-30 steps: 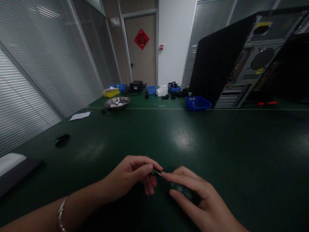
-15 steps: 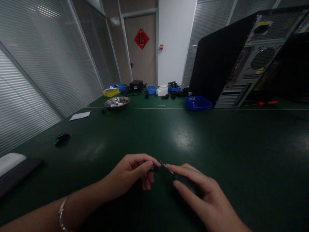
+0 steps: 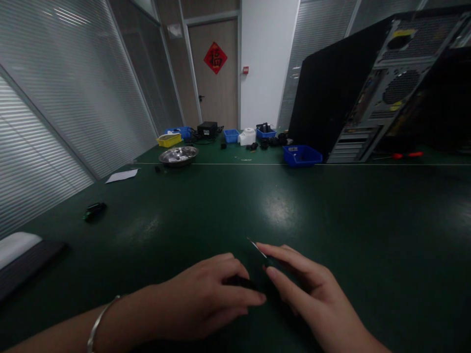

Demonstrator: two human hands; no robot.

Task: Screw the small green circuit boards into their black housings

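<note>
My left hand (image 3: 209, 294) is turned palm down low over the green table, its fingers curled around a small dark part (image 3: 241, 282). Most of that part is hidden by the fingers, so its kind does not show. Close by on the right, my right hand (image 3: 312, 289) pinches a small screwdriver (image 3: 259, 249) between thumb and fingers. Its thin metal shaft points up and to the left, and the hand covers most of the dark handle. The shaft's tip is apart from the dark part.
A dark green part (image 3: 94, 211) lies on the left of the table (image 3: 206, 211), beyond a keyboard (image 3: 31, 264). Farther back are a metal bowl (image 3: 178, 156), a blue bin (image 3: 302, 156) and a computer tower (image 3: 331, 93). A red-handled tool (image 3: 406, 155) lies far right.
My left hand has turned palm down and come nearer to me, shifting slightly right with the dark part. The screwdriver in my right hand has barely moved.
</note>
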